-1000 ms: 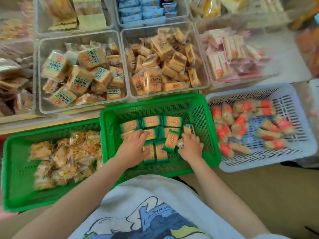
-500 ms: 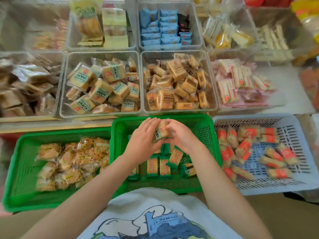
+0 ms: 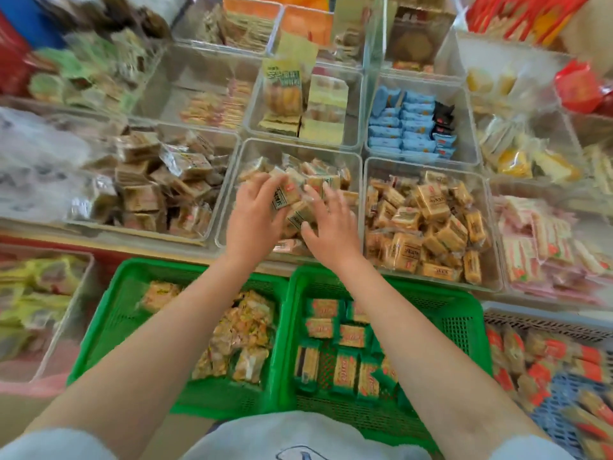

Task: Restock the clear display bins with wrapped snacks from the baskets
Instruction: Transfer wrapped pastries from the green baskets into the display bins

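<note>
Both hands are now reaching forward over the clear display bin (image 3: 229,207) holding green-labelled wrapped snacks, having risen from the middle green basket (image 3: 464,313) where they were gathering packets half a second ago. Left hand (image 3: 253,215): hovering above the bin's near half, its fingers (image 3: 265,187) curling round a green-labelled wrapped snack (image 3: 284,195) at the top of the pile. Right hand (image 3: 331,222): sitting just beside the left, its fingers (image 3: 326,197) spreading apart and relaxed over the packets, touching the heap; whether they are pinching anything is blurred and I cannot tell. Middle green basket: lying nearest the person, below the bin, still carrying green-and-orange wrapped packets (image 3: 345,360) in loose rows. Left green basket (image 3: 109,327): sitting against it, holding clear-wrapped yellowish snacks (image 3: 242,333). Blue basket (image 3: 547,322): standing at the right edge with red-ended packets (image 3: 544,356). Neighbouring bin to the right (image 3: 494,234): piling up with orange-labelled square snacks (image 3: 428,224). Bin behind that one: showing blue packets (image 3: 401,127) in neat stacks. Person's pale shirt (image 3: 298,436): filling the bottom of the view.
</note>
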Available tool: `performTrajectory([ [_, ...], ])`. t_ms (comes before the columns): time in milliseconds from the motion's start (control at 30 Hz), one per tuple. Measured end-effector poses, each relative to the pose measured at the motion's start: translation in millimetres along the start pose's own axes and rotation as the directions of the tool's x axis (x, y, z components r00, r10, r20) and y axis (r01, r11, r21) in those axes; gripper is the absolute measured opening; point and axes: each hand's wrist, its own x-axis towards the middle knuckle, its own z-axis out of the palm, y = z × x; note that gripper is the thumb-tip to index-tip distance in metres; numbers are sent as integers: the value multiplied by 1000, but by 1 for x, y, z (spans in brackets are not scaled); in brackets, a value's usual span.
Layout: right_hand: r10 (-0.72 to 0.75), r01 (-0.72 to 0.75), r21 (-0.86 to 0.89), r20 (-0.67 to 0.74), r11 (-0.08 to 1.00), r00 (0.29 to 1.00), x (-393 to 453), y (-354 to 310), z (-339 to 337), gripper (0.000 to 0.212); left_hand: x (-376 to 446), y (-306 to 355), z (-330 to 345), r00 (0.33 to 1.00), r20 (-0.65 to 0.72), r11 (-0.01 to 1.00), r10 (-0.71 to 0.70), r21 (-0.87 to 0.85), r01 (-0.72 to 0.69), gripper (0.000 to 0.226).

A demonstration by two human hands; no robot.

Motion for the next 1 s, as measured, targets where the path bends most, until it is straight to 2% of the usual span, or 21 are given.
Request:
performTrajectory([
  [100, 66, -48, -158, 109, 986, 992, 8, 3, 21, 72, 33, -16, 8, 1000, -6, 1000, -1, 7, 1, 52],
  [233, 71, -56, -212, 60, 976, 996, 7, 6, 30, 75, 48, -35, 29, 976, 205, 995, -68, 83, 52, 65],
  [300, 19, -18, -244, 2, 970, 1000, 4, 7, 35, 75, 52, -39, 35, 967, 252, 989, -28, 145, -9, 70],
  [367, -66, 47, -291, -57, 956, 996, -3, 6, 44, 72, 60, -40, 36, 960, 279, 988, -23, 153, -21, 66],
  [500, -178, 170, -382, 16, 908, 984, -11, 1, 65, 67, 81, -41, 40, 923, 383, 991, -40, 137, -14, 63],
  [567, -127, 130, -369, 33, 920, 991, -5, -1, 63, 66, 87, -40, 41, 918, 396, 992, -11, 117, -39, 63],
  [733, 20, 0, -260, 72, 966, 997, 32, 0, 41, 63, 65, -47, 39, 984, 176, 986, -5, 163, -24, 56],
  [867, 77, -60, -213, 69, 975, 995, 52, -2, 31, 64, 46, -59, 45, 943, 332, 976, -17, 211, -57, 61],
  [1000, 91, -79, -185, 52, 980, 995, 50, -9, 25, 66, 54, -57, 42, 933, 355, 974, -48, 223, -34, 65],
])
